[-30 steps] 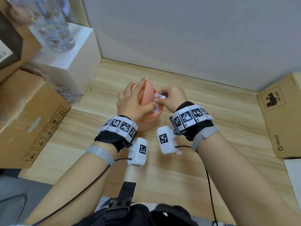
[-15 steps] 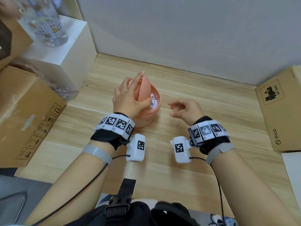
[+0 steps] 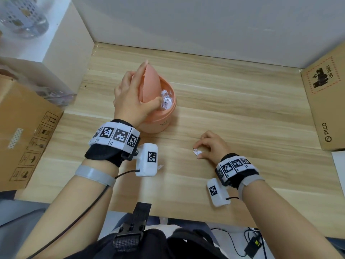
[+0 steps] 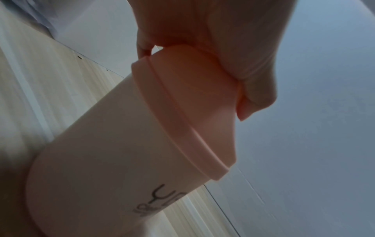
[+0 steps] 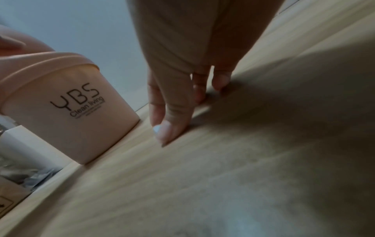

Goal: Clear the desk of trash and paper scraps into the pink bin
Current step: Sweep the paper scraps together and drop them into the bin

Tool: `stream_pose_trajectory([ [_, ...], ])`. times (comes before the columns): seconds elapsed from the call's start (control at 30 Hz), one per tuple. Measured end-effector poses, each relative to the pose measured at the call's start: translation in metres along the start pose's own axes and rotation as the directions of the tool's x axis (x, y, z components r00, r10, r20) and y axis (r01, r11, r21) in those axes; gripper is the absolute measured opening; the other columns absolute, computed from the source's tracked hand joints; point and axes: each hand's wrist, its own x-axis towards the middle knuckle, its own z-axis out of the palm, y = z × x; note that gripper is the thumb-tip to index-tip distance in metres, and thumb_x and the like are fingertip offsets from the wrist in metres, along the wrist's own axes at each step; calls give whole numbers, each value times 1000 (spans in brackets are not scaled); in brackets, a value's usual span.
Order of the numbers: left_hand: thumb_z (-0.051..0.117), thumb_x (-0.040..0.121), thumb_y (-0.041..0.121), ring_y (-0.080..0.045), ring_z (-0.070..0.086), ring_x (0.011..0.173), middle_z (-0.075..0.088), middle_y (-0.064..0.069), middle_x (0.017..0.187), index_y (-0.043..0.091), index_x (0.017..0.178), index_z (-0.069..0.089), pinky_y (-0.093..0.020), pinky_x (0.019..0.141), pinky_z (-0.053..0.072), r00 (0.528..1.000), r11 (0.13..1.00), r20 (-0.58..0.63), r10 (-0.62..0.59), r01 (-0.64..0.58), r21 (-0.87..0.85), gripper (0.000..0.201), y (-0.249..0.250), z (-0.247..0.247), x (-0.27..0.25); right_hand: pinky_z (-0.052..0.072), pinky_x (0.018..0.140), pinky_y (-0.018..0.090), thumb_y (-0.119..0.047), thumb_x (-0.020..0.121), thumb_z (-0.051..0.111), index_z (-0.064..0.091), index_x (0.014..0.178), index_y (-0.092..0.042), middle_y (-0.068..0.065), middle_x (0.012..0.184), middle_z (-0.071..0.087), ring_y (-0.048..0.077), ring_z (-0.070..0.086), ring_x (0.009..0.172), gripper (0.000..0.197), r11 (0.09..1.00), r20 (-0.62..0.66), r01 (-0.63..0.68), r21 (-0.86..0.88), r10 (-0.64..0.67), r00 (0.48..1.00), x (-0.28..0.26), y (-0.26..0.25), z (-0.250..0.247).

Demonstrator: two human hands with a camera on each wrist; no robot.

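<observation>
The pink bin stands mid-desk with its swing lid tipped up on edge. My left hand grips that lid, fingers behind it and thumb at the opening; the left wrist view shows the hand curled over the lid. Crumpled white paper lies inside the bin. My right hand is down on the desk to the bin's right and nearer me, index finger and thumb pinching a small paper scrap. A tiny scrap lies by my left wrist camera.
A large cardboard box borders the desk's left side and another its right. A white block carrying a glass bottle fills the back left corner. The wall runs close behind the bin. The desk's front edge is near my body.
My right hand let crumpled paper go into the bin, then drew back right and down onto the desk, closing on a small scrap. The left hand still holds the lid tipped open.
</observation>
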Motion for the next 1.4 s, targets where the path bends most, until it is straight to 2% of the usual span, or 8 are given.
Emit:
stream_pose_trajectory([
  [0.37, 60, 64, 44, -30, 33, 128, 37, 0, 141, 46, 142, 21, -29, 93, 19, 1000, 1000, 1, 3, -3, -11, 87, 0, 0, 0, 30, 70, 25, -14, 69, 74, 69, 71, -10, -19, 73, 39, 10, 40, 85, 7, 997, 54, -50, -64, 53, 997, 2, -7, -1],
  [0.53, 60, 64, 43, -28, 32, 129, 38, 2, 140, 48, 141, 22, -29, 94, 20, 1000, 1000, -6, 9, -10, -14, 86, 0, 0, 0, 37, 58, 7, 0, 74, 67, 57, 57, -22, -13, 64, 57, -4, 54, 59, 29, 946, -99, -178, 273, 211, 972, -2, -2, -11],
  [0.7, 59, 64, 44, -28, 32, 128, 37, 1, 140, 48, 141, 21, -30, 93, 21, 1000, 1000, -4, 14, -14, -12, 85, 0, -1, 0, 39, 57, 1, -3, 71, 72, 69, 68, -9, -14, 58, 57, -3, 51, 53, 6, 947, -129, -209, 243, 245, 961, -6, -16, 1],
  [0.9, 62, 66, 42, -29, 33, 127, 37, 1, 139, 48, 141, 21, -30, 92, 22, 1000, 1000, -3, 13, -13, -11, 85, -1, 0, 0, 41, 79, 25, -16, 82, 64, 71, 85, -10, 2, 91, 66, 17, 57, 88, 10, 983, -53, -167, -73, 163, 985, -8, -23, 18],
  [1.1, 62, 68, 41, -31, 32, 127, 36, -1, 140, 47, 141, 21, -31, 92, 23, 1000, 1000, 0, 11, -11, -11, 85, 0, -1, -1, 32, 68, 30, 1, 84, 48, 59, 80, -7, 12, 90, 59, 31, 52, 90, 14, 958, -25, -7, -285, 0, 1000, -10, -23, 28],
  [1.2, 61, 66, 43, -30, 33, 127, 37, -1, 140, 47, 141, 21, -31, 93, 22, 1000, 1000, 2, 16, -16, -2, 85, 0, 0, 0, 30, 70, 28, 0, 86, 46, 56, 81, -6, 11, 89, 54, 28, 49, 88, 14, 978, -104, -90, -186, 71, 992, -9, -20, 21],
  [1.3, 61, 65, 45, -30, 34, 127, 37, -1, 139, 47, 141, 21, -31, 93, 21, 1000, 1000, -1, 18, -18, 5, 86, -1, 0, 1, 23, 64, 24, 2, 87, 42, 49, 75, -13, 5, 84, 49, 22, 45, 79, 20, 970, -253, -242, 24, 240, 937, -9, -15, 8],
  [1.4, 60, 65, 46, -30, 34, 128, 37, -1, 140, 48, 141, 20, -31, 93, 20, 1000, 1000, 4, 19, -19, 8, 86, -1, 0, 2, 23, 62, 23, 0, 86, 45, 50, 74, -13, 6, 83, 53, 19, 45, 78, 18, 960, -226, -274, 49, 278, 934, -8, -15, 5],
])
